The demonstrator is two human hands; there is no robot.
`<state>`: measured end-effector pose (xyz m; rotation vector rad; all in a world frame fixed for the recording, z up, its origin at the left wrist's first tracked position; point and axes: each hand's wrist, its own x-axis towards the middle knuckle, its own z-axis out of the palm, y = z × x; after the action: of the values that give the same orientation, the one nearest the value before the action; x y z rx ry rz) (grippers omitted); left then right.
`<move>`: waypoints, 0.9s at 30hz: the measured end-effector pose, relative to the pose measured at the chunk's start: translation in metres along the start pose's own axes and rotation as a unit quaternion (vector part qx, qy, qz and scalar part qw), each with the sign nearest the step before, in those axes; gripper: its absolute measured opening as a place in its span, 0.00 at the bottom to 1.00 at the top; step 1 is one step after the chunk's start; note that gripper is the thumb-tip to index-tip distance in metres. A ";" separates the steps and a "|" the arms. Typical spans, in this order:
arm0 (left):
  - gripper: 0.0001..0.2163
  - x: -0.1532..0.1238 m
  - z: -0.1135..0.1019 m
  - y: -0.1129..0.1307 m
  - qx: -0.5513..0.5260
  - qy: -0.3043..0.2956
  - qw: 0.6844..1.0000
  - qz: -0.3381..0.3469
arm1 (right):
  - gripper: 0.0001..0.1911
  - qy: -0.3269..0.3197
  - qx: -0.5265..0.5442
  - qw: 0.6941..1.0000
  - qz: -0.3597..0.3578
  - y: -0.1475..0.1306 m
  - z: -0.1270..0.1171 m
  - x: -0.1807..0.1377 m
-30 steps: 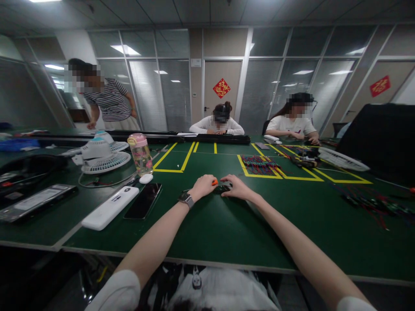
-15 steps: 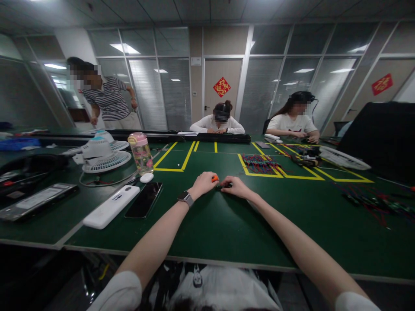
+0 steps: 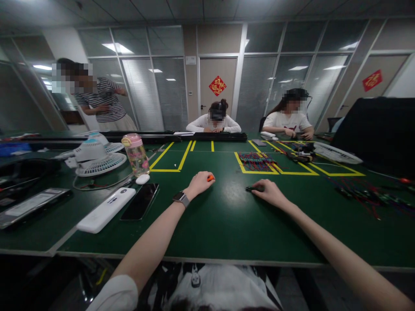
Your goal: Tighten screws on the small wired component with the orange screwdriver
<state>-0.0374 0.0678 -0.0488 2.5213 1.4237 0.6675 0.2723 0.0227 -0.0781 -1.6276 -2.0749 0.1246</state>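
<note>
My left hand [image 3: 200,184], with a watch [image 3: 181,198] on its wrist, is closed around a small orange object [image 3: 210,177]; only its end shows, so its kind is unclear. To the right, my right hand [image 3: 266,191] pinches a small dark green-black piece [image 3: 250,188] low over the table, its details too small to make out. The two hands are apart. Beyond them lies a bundle of red and blue wired parts [image 3: 257,162] within yellow tape lines.
A black phone [image 3: 140,201], white power bank [image 3: 106,210], bottle [image 3: 135,155] and white fan [image 3: 99,157] stand left on the green table [image 3: 220,235]. More wired parts [image 3: 382,196] lie right. Three people are across the table, one standing [image 3: 102,99].
My right hand has moved right, away from my left hand, carrying the small dark piece. My left hand keeps the orange object in nearly the same place. The view has shifted slightly.
</note>
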 end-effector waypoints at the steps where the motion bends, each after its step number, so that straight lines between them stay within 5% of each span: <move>1: 0.10 0.000 0.001 0.000 -0.002 -0.002 1.000 0.003 | 0.14 0.016 -0.019 0.999 0.039 0.018 -0.009 -0.008; 6: 0.10 -0.001 0.003 0.006 -0.004 -0.014 1.000 0.023 | 0.19 0.030 -0.109 0.967 0.226 0.100 -0.054 -0.045; 11: 0.11 -0.001 0.004 0.007 -0.009 -0.028 0.999 0.033 | 0.23 0.030 -0.186 0.899 0.395 0.138 -0.087 -0.063; 17: 0.11 0.000 0.008 0.002 -0.019 -0.039 0.999 0.033 | 0.21 0.053 -0.225 0.852 0.470 0.146 -0.098 -0.059; 27: 0.10 -0.001 0.006 0.006 -0.003 -0.048 0.999 0.025 | 0.21 0.095 -0.252 0.836 0.478 0.156 -0.093 -0.054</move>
<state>-0.0302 0.0640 -0.0524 2.5554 1.3296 0.5491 0.4595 -0.0045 -0.0714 -2.7377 -0.9991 -0.2710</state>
